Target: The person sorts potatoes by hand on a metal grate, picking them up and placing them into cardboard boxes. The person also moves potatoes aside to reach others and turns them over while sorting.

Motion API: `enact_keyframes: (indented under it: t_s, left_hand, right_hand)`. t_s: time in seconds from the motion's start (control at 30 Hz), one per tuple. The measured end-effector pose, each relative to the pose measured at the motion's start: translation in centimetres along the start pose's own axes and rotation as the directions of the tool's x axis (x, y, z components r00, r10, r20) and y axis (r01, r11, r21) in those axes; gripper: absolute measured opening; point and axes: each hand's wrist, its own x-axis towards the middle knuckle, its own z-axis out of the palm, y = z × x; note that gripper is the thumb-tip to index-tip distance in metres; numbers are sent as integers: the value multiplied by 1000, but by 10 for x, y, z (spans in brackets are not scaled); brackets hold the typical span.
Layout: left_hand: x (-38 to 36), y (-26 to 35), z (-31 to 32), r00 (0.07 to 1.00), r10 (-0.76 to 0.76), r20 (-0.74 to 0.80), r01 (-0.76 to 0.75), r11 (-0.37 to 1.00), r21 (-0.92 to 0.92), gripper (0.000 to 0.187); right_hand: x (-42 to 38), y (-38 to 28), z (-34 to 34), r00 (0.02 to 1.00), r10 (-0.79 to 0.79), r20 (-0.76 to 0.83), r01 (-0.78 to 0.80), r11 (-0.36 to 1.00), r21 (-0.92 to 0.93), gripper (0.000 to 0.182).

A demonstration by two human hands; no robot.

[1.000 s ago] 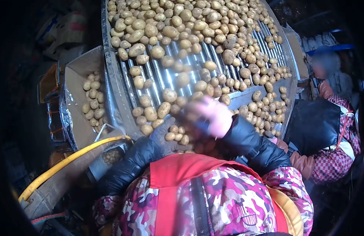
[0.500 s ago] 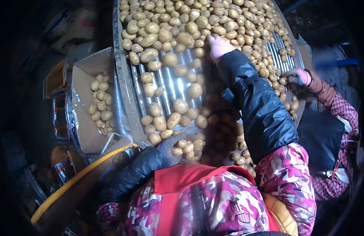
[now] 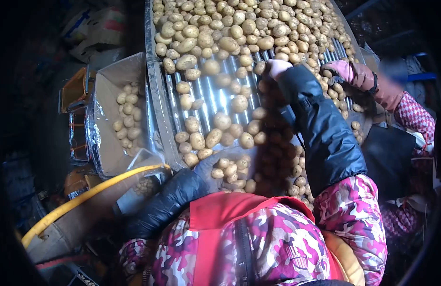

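Sorting mid-run: right hand [image 3: 279, 66] out over roller table [image 3: 215, 97], grip unclear, left hand [image 3: 207, 164] flat against near-edge potatoes [image 3: 228, 169]; side box [image 3: 106, 95] partly filled, belt heavily loaded upstream.

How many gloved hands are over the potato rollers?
3: the right hand reaching mid-belt, the left hand at the near edge among potatoes, and a co-worker's hand at the right side. Others may be hidden.

No readable text or label shows, so far as the dim view allows.
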Motion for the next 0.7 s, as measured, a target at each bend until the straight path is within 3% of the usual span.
enact_keyframes:
  t_s: [0.07,0.1,0.17,0.2,0.23,0.27,0.37,0.4,0.47,0.5,0.53,0.6,0.63,0.67,0.7]
  left_hand:
    - [-2,2,9,1000,5,7,-5,1000,30,53]
    - [-4,3,11,999,14,29,-16,999,50,55]
    - [-12,3,25,999,45,5,-46,993,112,59]
    - [-6,5,17,996,52,71,-61,990,125,58]
    - [6,7,-1,989,59,137,-77,988,135,57]
    - [19,5,-18,978,64,199,-93,986,137,55]
    - [11,-2,-15,966,195,173,-232,944,234,54]
    - [18,2,-22,970,173,169,-208,953,220,55]
    - [21,5,-23,987,118,105,-130,984,123,57]
    - [18,5,-17,995,83,46,-85,996,34,56]
    - [19,3,-20,989,130,76,-135,988,72,55]
    - [22,3,-27,965,225,136,-243,959,145,54]
    - [21,6,-24,963,177,202,-197,977,84,52]
    - [20,4,-26,944,259,205,-301,930,209,52]
    - [19,-1,-30,916,336,219,-394,858,329,53]
  right_hand:
    - [-37,20,16,993,-97,-67,107,982,154,36]
    - [-27,41,50,997,-76,-34,83,935,345,34]
    - [-81,25,45,1000,15,-19,1,741,672,30]
    - [-84,36,63,982,-90,-166,158,873,462,29]
    - [-101,27,54,986,-6,-168,95,846,524,23]
    - [-114,21,39,998,49,35,-60,729,682,34]
    - [-152,0,40,997,-5,-80,76,367,927,28]
    - [-155,-9,44,958,-111,-264,285,465,838,29]
    - [-198,-41,22,991,-121,62,-25,292,956,28]
    - [-212,-54,23,983,-166,82,-21,340,940,31]
    - [-223,-65,24,972,-212,105,-15,387,922,34]
    - [-244,-92,30,951,-309,-2,160,486,859,37]
    - [-249,-99,31,941,-339,12,211,612,762,36]
    - [-247,-103,39,899,-415,-140,349,488,800,33]
    - [-245,-106,38,931,-356,-76,241,447,861,32]
